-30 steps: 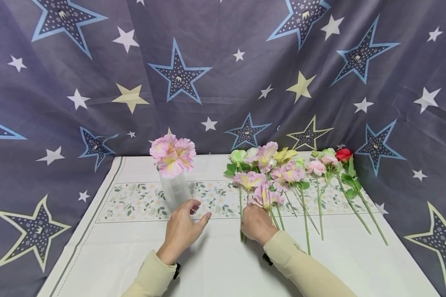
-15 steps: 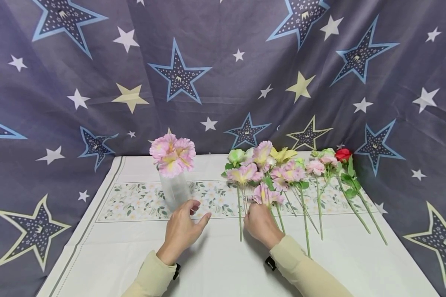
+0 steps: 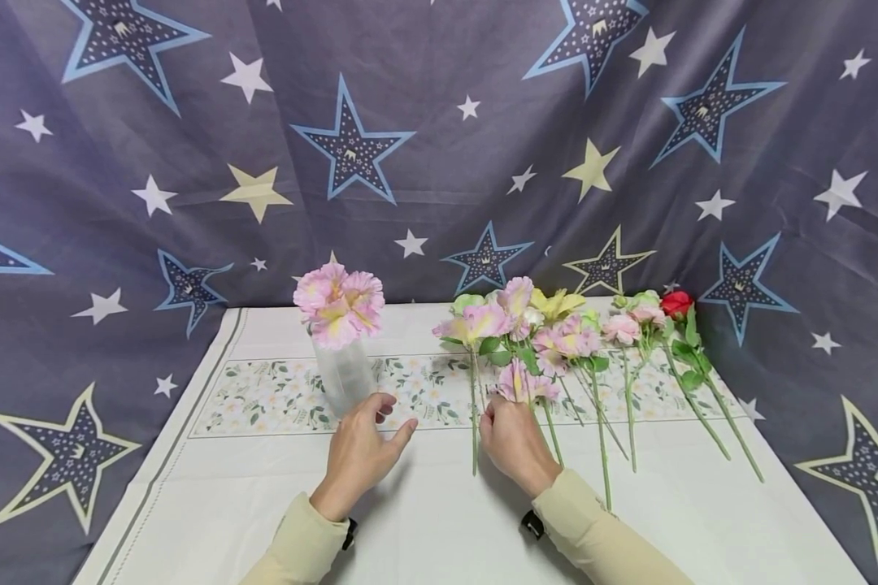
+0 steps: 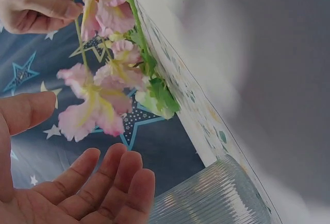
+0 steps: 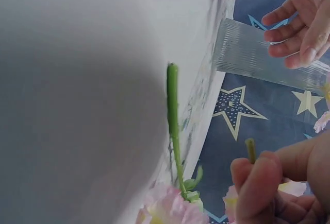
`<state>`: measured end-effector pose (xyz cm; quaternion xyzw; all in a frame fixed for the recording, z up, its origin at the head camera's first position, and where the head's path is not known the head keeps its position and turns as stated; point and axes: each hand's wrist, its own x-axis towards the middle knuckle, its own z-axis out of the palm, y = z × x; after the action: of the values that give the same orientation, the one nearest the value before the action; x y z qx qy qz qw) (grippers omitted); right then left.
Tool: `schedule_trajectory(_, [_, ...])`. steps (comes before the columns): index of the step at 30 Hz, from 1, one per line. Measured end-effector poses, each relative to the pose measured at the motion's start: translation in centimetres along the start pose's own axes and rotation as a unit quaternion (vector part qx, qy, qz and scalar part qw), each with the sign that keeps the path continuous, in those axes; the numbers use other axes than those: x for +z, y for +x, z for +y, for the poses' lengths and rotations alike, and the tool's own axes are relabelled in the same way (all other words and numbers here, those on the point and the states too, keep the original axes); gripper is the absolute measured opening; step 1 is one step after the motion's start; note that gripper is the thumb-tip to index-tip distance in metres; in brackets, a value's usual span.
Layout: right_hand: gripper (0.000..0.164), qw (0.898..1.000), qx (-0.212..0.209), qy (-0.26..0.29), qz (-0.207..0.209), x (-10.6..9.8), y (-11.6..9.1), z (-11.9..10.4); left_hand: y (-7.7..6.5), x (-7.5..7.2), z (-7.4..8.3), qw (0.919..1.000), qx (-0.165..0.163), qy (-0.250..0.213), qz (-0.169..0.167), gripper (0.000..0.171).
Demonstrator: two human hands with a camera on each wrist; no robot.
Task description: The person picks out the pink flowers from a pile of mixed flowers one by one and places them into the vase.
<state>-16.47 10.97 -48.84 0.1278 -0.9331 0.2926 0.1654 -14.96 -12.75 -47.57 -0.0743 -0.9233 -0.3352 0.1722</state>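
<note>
Right hand (image 3: 510, 440) pinches the green stem of a pink artificial flower (image 3: 474, 323), bloom lifted off the tablecloth (image 3: 439, 520) beside the laid-out flower row (image 3: 593, 333). Left hand (image 3: 357, 452) spread, fingers relaxed, just beside the ribbed glass vase (image 3: 345, 375) holding pink blooms (image 3: 340, 304).

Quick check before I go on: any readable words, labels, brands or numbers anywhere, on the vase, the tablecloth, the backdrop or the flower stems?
None can be read.
Ribbed glass vase: no label shows.
Star backdrop: small white marks inside the big stars, too small to read.
Tablecloth: floral print only.
</note>
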Motion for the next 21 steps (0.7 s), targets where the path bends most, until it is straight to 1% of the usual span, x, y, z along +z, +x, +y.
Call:
schedule_trajectory(5, [0.029,1.000,-0.005,0.017,0.021,-0.2,0.1,-0.4,0.1,0.1,0.1,1.0000,-0.001,0.000,0.002,0.038])
schedule_trajectory(10, [0.025,0.999,-0.005,0.038,0.027,-0.4,0.0,-0.9,0.1,0.4,0.0,1.0000,0.001,0.000,0.005,0.038])
schedule_trajectory(15, [0.019,0.998,-0.012,0.049,0.035,-0.5,-0.1,-1.5,0.0,0.7,0.0,0.9999,0.003,-0.008,0.006,0.037])
schedule_trajectory(21, [0.016,0.996,-0.029,0.057,0.064,-0.2,-0.3,-2.1,0.0,0.9,0.2,0.9996,-0.003,-0.027,0.000,0.036])
